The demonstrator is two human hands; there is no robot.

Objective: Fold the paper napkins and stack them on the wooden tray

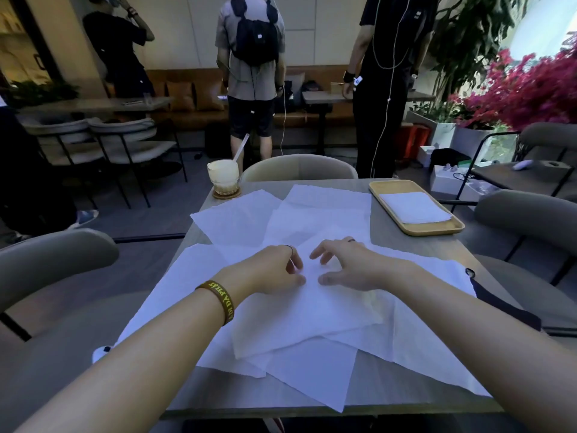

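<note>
On the near napkin [312, 314], left hand [274, 270] curls (pinch unclear), right hand [346, 267] touches it with fingers spread; wooden tray [437, 229] far right.

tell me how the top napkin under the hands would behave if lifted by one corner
Probably floppy: the top napkin is a thin sheet lying flat with soft creases, so it would likely drape. Likely very light, and it may slide, since it rests loose on other napkins. Possibly easy to tear, being thin paper.

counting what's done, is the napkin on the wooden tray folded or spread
Folded: the napkin lies as a compact rectangle well inside the wooden tray.
</note>
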